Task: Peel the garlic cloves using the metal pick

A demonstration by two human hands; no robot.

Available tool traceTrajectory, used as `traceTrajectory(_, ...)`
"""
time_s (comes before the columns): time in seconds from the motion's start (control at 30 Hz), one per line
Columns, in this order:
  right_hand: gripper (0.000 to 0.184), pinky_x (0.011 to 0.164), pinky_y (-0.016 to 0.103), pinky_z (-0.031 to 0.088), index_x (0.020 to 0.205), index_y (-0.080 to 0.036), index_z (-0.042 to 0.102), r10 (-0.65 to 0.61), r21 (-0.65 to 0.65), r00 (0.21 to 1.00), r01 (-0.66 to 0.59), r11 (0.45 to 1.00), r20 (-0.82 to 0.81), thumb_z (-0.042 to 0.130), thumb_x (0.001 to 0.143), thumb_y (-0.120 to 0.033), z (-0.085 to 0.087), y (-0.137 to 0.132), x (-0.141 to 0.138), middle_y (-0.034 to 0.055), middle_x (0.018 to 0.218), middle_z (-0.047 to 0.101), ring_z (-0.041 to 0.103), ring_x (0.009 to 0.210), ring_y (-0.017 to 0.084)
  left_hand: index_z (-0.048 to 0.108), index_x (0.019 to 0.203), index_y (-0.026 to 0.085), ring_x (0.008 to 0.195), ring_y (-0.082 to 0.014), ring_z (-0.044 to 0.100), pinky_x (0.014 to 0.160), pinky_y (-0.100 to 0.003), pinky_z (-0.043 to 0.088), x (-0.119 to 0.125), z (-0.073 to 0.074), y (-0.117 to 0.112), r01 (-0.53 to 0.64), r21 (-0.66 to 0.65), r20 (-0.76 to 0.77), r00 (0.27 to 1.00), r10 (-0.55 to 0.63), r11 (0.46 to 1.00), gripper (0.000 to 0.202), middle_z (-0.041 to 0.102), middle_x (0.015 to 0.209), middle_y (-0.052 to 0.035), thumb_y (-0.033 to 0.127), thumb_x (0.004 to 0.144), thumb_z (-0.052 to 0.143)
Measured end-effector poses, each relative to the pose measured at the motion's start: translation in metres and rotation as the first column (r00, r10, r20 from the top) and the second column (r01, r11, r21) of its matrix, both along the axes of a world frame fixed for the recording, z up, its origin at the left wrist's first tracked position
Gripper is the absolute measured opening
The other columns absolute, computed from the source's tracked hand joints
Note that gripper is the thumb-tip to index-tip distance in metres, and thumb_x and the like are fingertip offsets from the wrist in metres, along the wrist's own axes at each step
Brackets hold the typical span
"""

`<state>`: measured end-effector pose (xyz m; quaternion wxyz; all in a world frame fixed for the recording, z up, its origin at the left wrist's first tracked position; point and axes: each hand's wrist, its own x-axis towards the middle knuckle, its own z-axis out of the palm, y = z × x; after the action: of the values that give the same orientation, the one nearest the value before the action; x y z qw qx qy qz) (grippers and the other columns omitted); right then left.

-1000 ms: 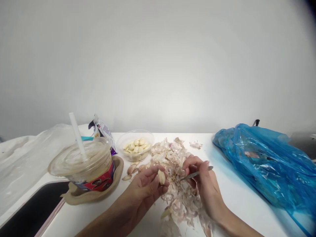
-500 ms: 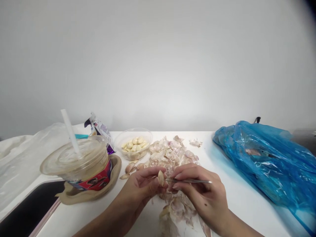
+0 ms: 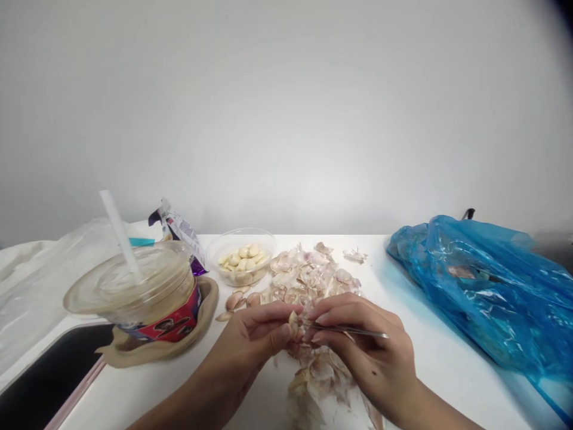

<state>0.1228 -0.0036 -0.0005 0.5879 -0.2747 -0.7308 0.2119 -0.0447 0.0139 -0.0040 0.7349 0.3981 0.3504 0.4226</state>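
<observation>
Between the thumb and fingers of my left hand (image 3: 259, 334) is a garlic clove (image 3: 293, 324), held upright. My right hand (image 3: 364, 343) pinches a pair of metal tweezers (image 3: 349, 329), whose tips reach the clove's right side. Whether the tips grip its skin is too small to tell. Beneath and beyond both hands spreads a heap of papery garlic skins (image 3: 308, 275). Several unpeeled cloves (image 3: 234, 300) lie just left of the heap. Behind them, a clear plastic bowl (image 3: 215, 251) contains peeled garlic cloves (image 3: 246, 258).
At left a lidded cup (image 3: 172, 325) with a straw (image 3: 120, 233) sits in a cardboard carrier (image 3: 203, 316). A dark-screened device (image 3: 54, 370) lies in front of it, a snack packet (image 3: 181, 233) behind. A blue plastic bag (image 3: 483, 292) covers the right side.
The clove has turned a little in my left fingers, and the tweezers now tilt down slightly more at their right end. The view has shifted slightly.
</observation>
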Motion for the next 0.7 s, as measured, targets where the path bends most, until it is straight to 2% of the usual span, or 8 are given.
traceTrajectory(0.27, 0.012, 0.063, 0.027, 0.054, 0.086, -0.019, 0.06, 0.027, -0.031, 0.999, -0.025, 0.999, 0.047, 0.058, 0.079, -0.01, 0.0016, 0.0018, 0.0023, 0.0056, 0.082, 0.066, 0.063, 0.073, 0.016, 0.072, 0.078, 0.017, 0.061, -0.0091, 0.054, 0.063, -0.018, 0.043, -0.0004, -0.0039, 0.0009, -0.013, 0.05, -0.031, 0.999, 0.014, 0.999, 0.014, 0.069, 0.069, 0.0009, 0.018, 0.064, 0.07)
traceTrajectory(0.4, 0.014, 0.063, 0.026, 0.053, 0.085, -0.018, 0.06, 0.026, 0.007, 0.998, -0.026, 1.0, 0.062, 0.06, 0.077, -0.006, 0.0001, 0.003, 0.0024, 0.0053, 0.08, 0.066, 0.063, 0.074, 0.016, 0.072, 0.077, 0.018, 0.062, -0.0094, 0.055, 0.064, -0.018, 0.043, 0.0004, -0.0009, -0.0003, -0.018, 0.016, -0.048, 0.999, 0.019, 1.0, 0.014, 0.07, 0.068, 0.0007, 0.018, 0.063, 0.071)
traceTrajectory(0.7, 0.017, 0.058, 0.024, 0.052, 0.079, -0.017, 0.062, 0.002, 0.019, 1.0, -0.002, 1.0, 0.024, 0.059, 0.074, -0.001, -0.0052, 0.0012, -0.0007, 0.0051, 0.076, 0.066, 0.063, 0.068, 0.015, 0.072, 0.08, 0.02, 0.064, -0.0115, 0.057, 0.065, -0.021, 0.043, -0.0005, -0.0047, 0.0, -0.023, 0.011, -0.037, 0.999, 0.023, 1.0, 0.018, 0.07, 0.066, -0.0003, 0.021, 0.063, 0.071)
